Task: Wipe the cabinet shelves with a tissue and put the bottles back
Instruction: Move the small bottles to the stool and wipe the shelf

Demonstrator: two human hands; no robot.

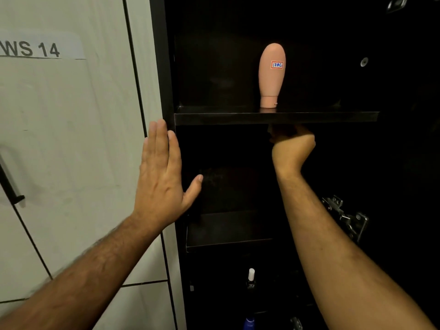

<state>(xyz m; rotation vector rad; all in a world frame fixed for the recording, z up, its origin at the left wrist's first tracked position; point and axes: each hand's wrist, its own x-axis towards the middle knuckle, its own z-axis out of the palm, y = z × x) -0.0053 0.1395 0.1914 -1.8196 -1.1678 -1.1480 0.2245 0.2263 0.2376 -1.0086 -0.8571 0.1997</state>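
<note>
Nearest, at the foot of the dark cabinet (pixel 164 67), stand a blue bottle (pixel 248 323) and a small white-capped bottle (pixel 250 278), both dim. Above them the left hand (pixel 162 172) lies flat with straight fingers against the cabinet's left edge, holding nothing. Farther in, the right hand (pixel 291 146) reaches under the upper shelf (pixel 214 117), fingers curled in shadow; whether it holds a tissue cannot be told. Farthest, a pink bottle (pixel 271 75) with a small label stands upside down on its cap on that shelf.
</note>
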